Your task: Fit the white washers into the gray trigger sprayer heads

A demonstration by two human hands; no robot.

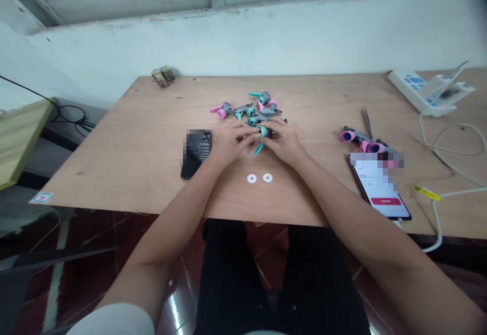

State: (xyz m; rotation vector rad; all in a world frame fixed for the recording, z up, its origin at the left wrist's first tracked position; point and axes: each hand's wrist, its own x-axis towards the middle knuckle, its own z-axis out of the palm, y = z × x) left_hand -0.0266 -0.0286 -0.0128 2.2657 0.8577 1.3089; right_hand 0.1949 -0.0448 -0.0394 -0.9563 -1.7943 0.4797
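Between my two hands is a teal-and-grey plastic piece (262, 132) with a round opening and a thin teal lever pointing down toward me. My right hand (283, 141) is closed on its grey side, fingers bent over the top. The fingertips of my left hand (233, 142) pinch at the left edge of its teal ring. Just beyond my fingers lies a loose group of similar grey pieces with teal or pink parts, among them a pink-and-grey piece (223, 110). Two white washers, a left washer (251, 178) and a right washer (267, 177), lie flat on the table in front of my hands.
A dark phone (196, 155) lies by my left forearm, a lit phone (375, 188) by my right. Beyond the lit phone are pink-and-grey pieces (353, 135) and metal tweezers (367, 122). A white power strip (414, 89) with cables sits at the right of the table (125, 172).
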